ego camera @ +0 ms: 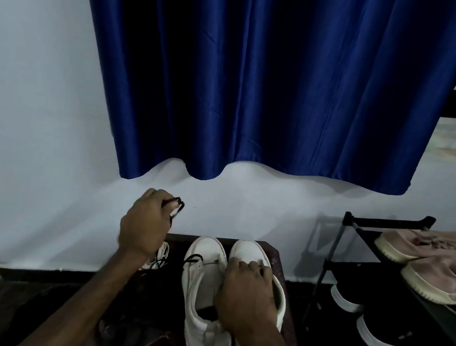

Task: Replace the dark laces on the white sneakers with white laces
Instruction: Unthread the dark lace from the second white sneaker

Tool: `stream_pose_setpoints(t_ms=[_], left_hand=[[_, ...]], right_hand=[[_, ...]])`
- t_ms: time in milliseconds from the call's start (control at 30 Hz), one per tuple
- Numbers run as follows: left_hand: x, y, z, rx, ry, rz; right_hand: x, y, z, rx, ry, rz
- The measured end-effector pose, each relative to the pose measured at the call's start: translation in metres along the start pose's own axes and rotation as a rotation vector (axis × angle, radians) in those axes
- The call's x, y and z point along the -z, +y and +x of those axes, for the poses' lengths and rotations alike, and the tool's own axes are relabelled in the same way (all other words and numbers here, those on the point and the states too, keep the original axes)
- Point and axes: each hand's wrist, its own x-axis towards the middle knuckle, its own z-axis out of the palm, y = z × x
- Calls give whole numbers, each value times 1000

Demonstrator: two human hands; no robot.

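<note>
Evidently in the middle of unlacing. Pinching a dark lace (179, 204) between thumb and fingers of the left hand (146, 221), raised high above the far left corner of the surface (179, 243), probably to draw the full length out of the eyelets without catching.

Gripping the right sneaker (250, 253) with the right hand (248, 294), fingers curled over the tongue area, most likely to keep the pair from sliding or lifting during the pull.

Keeping both sneakers side by side and touching, toes toward the wall, at the middle of the surface, for easy reach of the eyelets from above.

Finding a loop of dark lace on the left sneaker (199, 296), near its eyelets. Finding none on the visible toe part of the right one, with much of it hidden under the hand. Cannot tell whether the raised lace runs to the left sneaker or hangs free, with its path covered by the hand.

Noting, near the left edge and just beside the left wrist, a small white bundle (162, 252) crossed by dark strands. Perhaps the white laces, kept within reach, but too small to be sure.

Judging the task as early: dark lace not fully out, no white lace threaded yet. Needing next a steady, straight pull, with care against a snag at an eyelet.
</note>
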Motion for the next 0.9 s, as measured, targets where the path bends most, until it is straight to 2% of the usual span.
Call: stream_pose_setpoints(t_ms=[100,167,233,300,367,433,467,533,600,700,833,900], left_hand=[[1,-8,-9,99,-55,-202],[6,-15,-19,190,-18,-281],[9,-24,-33,211,-23,-192],[8,-33,-51,190,-118,-34],[4,-43,-69,159,-218,109],[-2,-47,-88,103,-208,242],[-6,-43,-98,54,-149,210],[-8,-30,-114,-42,-66,-55],[-13,-16,-124,-65,-107,-340],[-30,-14,-134,-107,-156,-595],[-46,-26,-145,-171,-131,-602],[-48,-28,-145,-159,-112,-551]], right_hand=[[2,1,0,17,-7,23],[5,1,0,20,22,40],[6,1,-1,36,31,68],[7,3,3,40,-4,146],[18,6,17,-25,-197,332],[26,7,36,-15,-255,448],[26,7,47,11,-255,413],[23,3,64,36,-317,363],[16,-2,76,73,-389,400],[4,-8,80,73,-461,440],[-17,-11,81,-10,-392,504],[-27,-12,83,-59,-294,493]])
